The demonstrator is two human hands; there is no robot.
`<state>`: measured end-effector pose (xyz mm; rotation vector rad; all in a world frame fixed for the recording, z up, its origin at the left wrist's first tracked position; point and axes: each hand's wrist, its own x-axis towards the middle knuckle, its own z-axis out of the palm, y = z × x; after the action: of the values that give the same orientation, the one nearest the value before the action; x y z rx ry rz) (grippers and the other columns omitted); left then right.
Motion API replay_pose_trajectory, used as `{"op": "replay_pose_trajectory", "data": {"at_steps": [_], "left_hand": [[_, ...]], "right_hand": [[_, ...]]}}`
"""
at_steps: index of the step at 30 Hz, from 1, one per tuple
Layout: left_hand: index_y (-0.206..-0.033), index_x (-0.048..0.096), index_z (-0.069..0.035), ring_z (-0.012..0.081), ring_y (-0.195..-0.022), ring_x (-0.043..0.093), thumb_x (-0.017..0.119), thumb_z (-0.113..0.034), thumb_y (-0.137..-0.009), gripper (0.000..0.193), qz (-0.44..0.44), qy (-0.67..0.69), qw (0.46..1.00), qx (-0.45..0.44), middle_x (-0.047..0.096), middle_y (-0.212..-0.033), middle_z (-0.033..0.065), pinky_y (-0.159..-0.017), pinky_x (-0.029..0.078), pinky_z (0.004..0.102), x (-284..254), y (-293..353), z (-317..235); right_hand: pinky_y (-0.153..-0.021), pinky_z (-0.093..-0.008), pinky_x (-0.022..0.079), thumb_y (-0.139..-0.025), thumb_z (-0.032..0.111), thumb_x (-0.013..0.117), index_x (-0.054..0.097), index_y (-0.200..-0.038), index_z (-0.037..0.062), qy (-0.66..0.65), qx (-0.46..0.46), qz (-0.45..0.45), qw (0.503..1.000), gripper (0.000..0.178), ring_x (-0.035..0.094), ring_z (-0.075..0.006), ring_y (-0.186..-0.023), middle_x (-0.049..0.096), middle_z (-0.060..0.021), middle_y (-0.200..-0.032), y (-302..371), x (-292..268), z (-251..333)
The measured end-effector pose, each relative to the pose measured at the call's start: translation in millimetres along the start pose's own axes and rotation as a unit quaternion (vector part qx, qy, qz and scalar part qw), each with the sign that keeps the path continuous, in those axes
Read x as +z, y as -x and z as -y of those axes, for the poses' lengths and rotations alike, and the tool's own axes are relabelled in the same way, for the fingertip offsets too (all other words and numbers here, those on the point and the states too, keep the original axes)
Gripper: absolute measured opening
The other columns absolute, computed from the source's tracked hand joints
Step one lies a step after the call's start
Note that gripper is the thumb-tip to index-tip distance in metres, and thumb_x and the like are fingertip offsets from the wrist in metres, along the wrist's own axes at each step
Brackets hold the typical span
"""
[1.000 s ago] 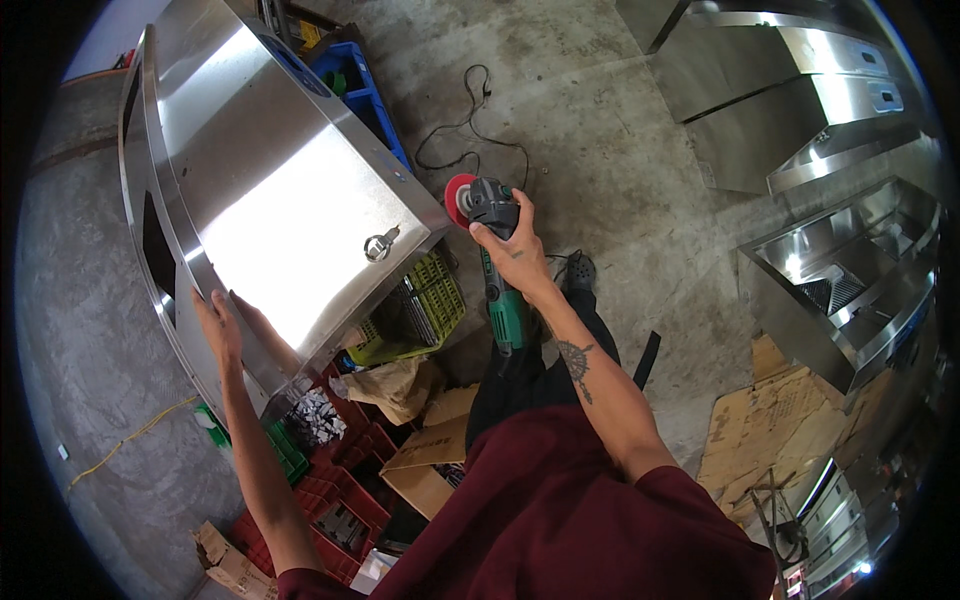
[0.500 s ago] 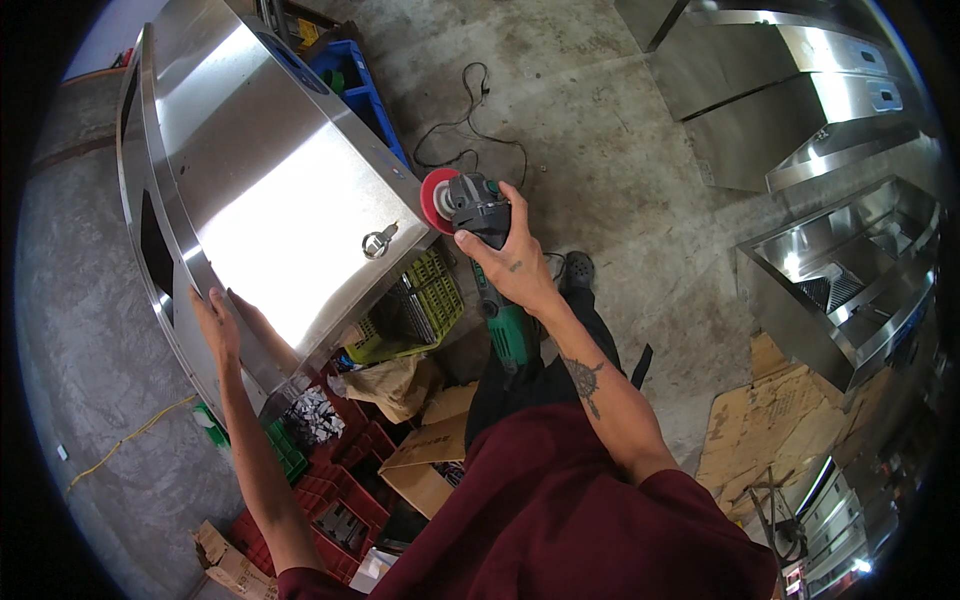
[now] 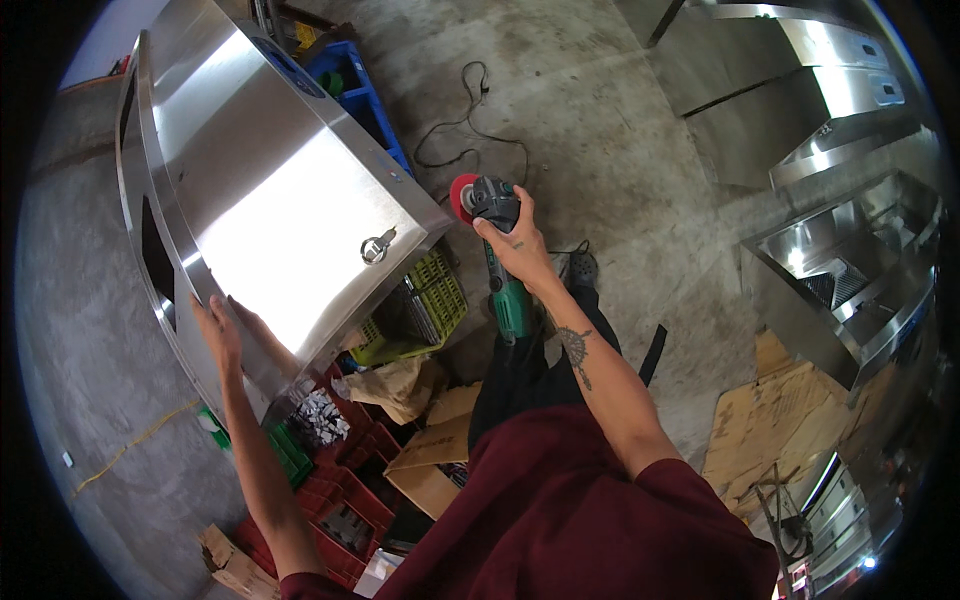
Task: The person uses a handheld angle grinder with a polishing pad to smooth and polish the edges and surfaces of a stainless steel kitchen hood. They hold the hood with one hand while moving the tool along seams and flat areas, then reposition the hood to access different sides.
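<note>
Head view, looking down. My right hand [image 3: 515, 245] has its grip closed around the angle grinder [image 3: 495, 255], fingers wrapped over the dark head end. The grinder's long axis runs roughly top to bottom in the picture: red disc [image 3: 462, 196] at the far end, pointing away from me and slightly left, green handle [image 3: 512, 308] trailing back toward my body. The disc sits just beside the lower right corner of the stainless steel cabinet [image 3: 270, 190]; I cannot tell if it touches the metal.

My left hand [image 3: 215, 325] lies flat and open against the cabinet's near edge, fingers spread, gripping nothing. The cabinet tilts across the upper left, its long side running from upper left to lower right, with a small latch [image 3: 378, 243] near the corner.

Under the cabinet corner sits a yellow-green crate [image 3: 435, 300], partly hidden by it. Red crates [image 3: 345, 500] and cardboard pieces [image 3: 425, 470] lie below, their contents too cluttered to make out. A black power cord [image 3: 470, 130] snakes over the concrete floor [image 3: 620, 120]; where it joins the grinder is hidden behind my hand. A blue crate [image 3: 350, 85] is cut off behind the cabinet. Steel sinks and hoods [image 3: 850, 260] bend along the right rim, partly cut off.
</note>
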<state>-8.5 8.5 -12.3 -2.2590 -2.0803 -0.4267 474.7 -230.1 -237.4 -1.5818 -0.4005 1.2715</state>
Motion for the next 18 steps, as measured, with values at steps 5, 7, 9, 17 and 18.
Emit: {"op": "replay_pose_trajectory", "data": {"at_steps": [5, 7, 9, 17, 18], "left_hand": [[-0.177, 0.020, 0.003, 0.0451, -0.158, 0.048, 0.047, -0.040, -0.122, 0.075, -0.004, -0.003, 1.000, 0.017, 0.035, -0.178, 0.0322, -0.131, 0.039, 0.0474, 3, 1, -5], [-0.177, 0.020, 0.003, 0.0454, -0.158, 0.049, 0.047, -0.041, -0.122, 0.075, 0.009, -0.004, 1.000, 0.002, 0.034, -0.178, 0.0323, -0.130, 0.039, 0.0475, 6, 3, -9], [-0.177, 0.020, 0.003, 0.0452, -0.158, 0.049, 0.047, -0.041, -0.122, 0.075, 0.014, -0.004, 1.000, -0.009, 0.035, -0.178, 0.0323, -0.130, 0.039, 0.0476, 10, 4, -12], [-0.176, 0.025, 0.003, 0.0437, -0.156, 0.051, 0.048, -0.043, -0.121, 0.075, -0.009, -0.049, 0.998, 0.031, 0.038, -0.176, 0.0315, -0.129, 0.041, 0.0477, 19, 6, -10], [-0.176, 0.025, 0.003, 0.0436, -0.156, 0.051, 0.048, -0.043, -0.121, 0.075, -0.005, -0.045, 0.999, 0.025, 0.038, -0.176, 0.0314, -0.129, 0.041, 0.0477, 19, 6, -11]], "right_hand": [[-0.108, -0.0449, 0.054, -0.097, 0.056, 0.085, 0.023, -0.175, 0.0135, -0.086, -0.012, -0.013, 0.996, 0.108, 0.069, -0.0369, -0.132, 0.064, -0.0286, -0.149, 0, -9, -9], [-0.110, -0.0462, 0.054, -0.099, 0.054, 0.083, 0.024, -0.174, 0.0116, -0.072, -0.032, -0.016, 0.997, 0.104, 0.071, -0.0385, -0.130, 0.068, -0.0289, -0.144, 1, -16, -11], [-0.111, -0.0468, 0.054, -0.099, 0.053, 0.082, 0.025, -0.173, 0.0103, -0.069, -0.048, -0.012, 0.996, 0.103, 0.072, -0.0396, -0.129, 0.069, -0.0297, -0.143, 1, -22, -13], [-0.115, -0.0473, 0.051, -0.098, 0.058, 0.082, 0.024, -0.174, 0.0085, -0.099, -0.050, 0.016, 0.994, 0.108, 0.068, -0.0429, -0.137, 0.066, -0.0329, -0.147, -5, -26, -24], [-0.115, -0.0474, 0.051, -0.098, 0.058, 0.082, 0.023, -0.174, 0.0086, -0.092, -0.058, 0.013, 0.994, 0.108, 0.068, -0.0431, -0.137, 0.065, -0.0334, -0.147, -5, -25, -25]]}}
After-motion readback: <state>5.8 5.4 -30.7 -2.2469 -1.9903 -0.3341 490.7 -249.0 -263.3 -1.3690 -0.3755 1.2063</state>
